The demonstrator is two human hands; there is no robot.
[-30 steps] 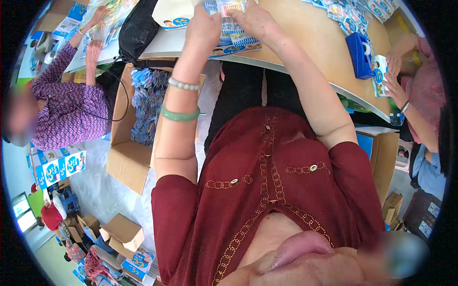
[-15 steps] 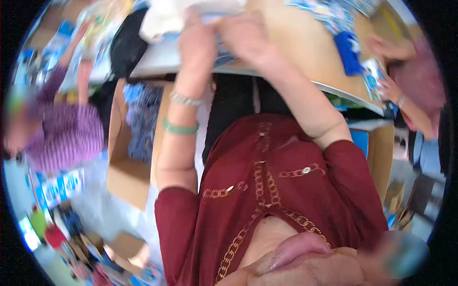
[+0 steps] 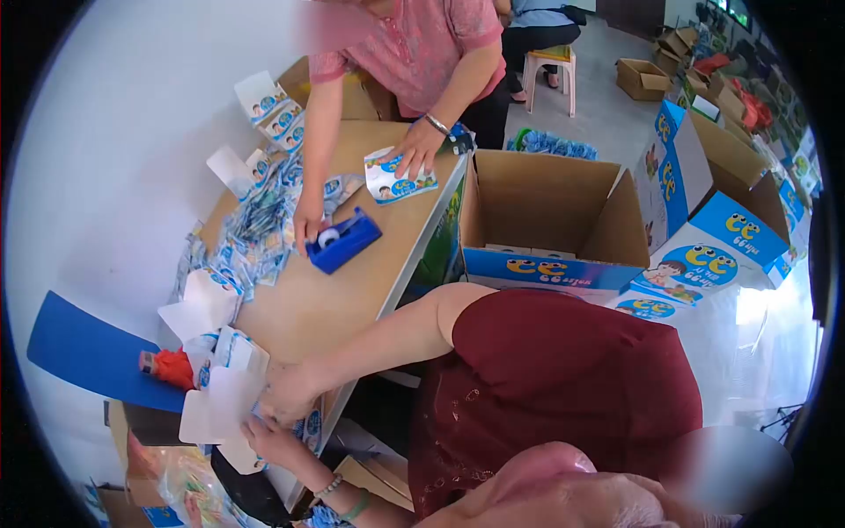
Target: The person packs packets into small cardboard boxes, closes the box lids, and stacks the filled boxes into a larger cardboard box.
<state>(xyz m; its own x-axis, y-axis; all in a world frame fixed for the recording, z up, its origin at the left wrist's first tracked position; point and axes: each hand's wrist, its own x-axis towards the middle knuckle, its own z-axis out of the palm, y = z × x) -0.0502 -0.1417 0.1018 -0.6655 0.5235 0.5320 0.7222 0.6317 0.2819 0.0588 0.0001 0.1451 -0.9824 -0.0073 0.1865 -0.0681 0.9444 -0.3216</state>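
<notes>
At the near end of the table, a small white carton (image 3: 220,409) stands with its flaps spread, and its contents are hidden. My left hand (image 3: 277,443), wearing a beaded bracelet and a green bangle, has its fingers closed at the carton's near side. Just above it, my right hand (image 3: 292,392) is curled against the same carton; its fingertips are hidden. More open white cartons (image 3: 202,304) stand close beyond. A red bundle (image 3: 172,368) lies beside them. Blue printed packets (image 3: 311,429) show by the table edge under my hands.
Across the table (image 3: 326,304), a co-worker's hand (image 3: 310,222) touches a blue tape dispenser (image 3: 343,240), and the other presses a flat carton (image 3: 396,176). Small packets (image 3: 260,224) are heaped along the wall. A large open box (image 3: 554,264) stands beside me.
The view has swung toward the right, bringing the co-worker, tape dispenser and large boxes into full sight. My hands stay close together at the white carton; the earlier frame is blurred.
</notes>
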